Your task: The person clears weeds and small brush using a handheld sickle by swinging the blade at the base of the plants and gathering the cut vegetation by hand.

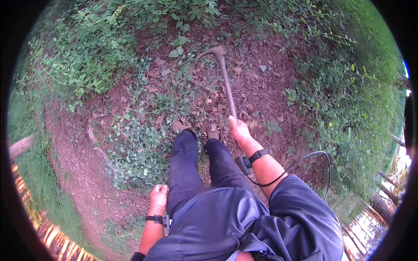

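Observation:
My right hand (240,130) grips the lower end of a long-handled pick-like tool (226,81). Its handle reaches away from me. The curved, tapering head (215,51) points to the left, over leaf litter and low plants at the far side. Whether the head touches the ground, I cannot tell. Down beside my left thigh hangs my left hand (159,195), its fingers curled in and nothing visible in them. Creeping green vines (140,150) cover the ground ahead of that hand and left of my legs.
My shoes (213,132) stand among dry leaves. Dense bushes (94,55) grow at the far left, more shrubs (329,120) on the right. A bare dirt path (72,169) curves along the left. A black cable (329,169) loops from the device on my right wrist. Tree trunks (382,207) rise behind.

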`<state>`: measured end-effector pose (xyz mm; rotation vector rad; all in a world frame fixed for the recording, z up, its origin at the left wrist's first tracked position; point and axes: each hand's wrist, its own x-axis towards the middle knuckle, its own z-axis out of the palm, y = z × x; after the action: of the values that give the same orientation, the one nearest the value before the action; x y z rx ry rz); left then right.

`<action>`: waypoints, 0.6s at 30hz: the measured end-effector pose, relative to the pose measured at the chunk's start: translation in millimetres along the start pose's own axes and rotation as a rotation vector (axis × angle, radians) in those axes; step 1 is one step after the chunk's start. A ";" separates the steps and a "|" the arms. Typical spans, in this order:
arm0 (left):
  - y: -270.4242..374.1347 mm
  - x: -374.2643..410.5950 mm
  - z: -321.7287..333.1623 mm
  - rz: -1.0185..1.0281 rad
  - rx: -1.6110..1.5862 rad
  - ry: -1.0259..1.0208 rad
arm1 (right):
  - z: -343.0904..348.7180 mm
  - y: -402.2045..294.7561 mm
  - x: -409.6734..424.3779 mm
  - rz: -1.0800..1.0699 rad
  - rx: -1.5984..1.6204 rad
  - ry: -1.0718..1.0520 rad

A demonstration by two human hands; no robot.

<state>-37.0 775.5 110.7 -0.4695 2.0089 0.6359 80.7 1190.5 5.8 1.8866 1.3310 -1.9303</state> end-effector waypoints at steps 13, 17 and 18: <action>65.8 66.3 -1.9 0.182 0.212 -0.066 | 36.4 -64.6 63.6 0.132 0.484 0.102; 61.7 64.9 24.5 0.110 0.156 -0.063 | 1.2 -128.2 153.7 0.064 0.855 0.094; 63.6 62.1 35.4 0.122 0.115 -0.068 | -10.2 -146.8 177.3 0.091 0.926 0.117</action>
<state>-78.6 843.0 57.2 -0.2553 2.0080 0.5990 -42.1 1368.4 -74.0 2.3576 0.3097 -2.6748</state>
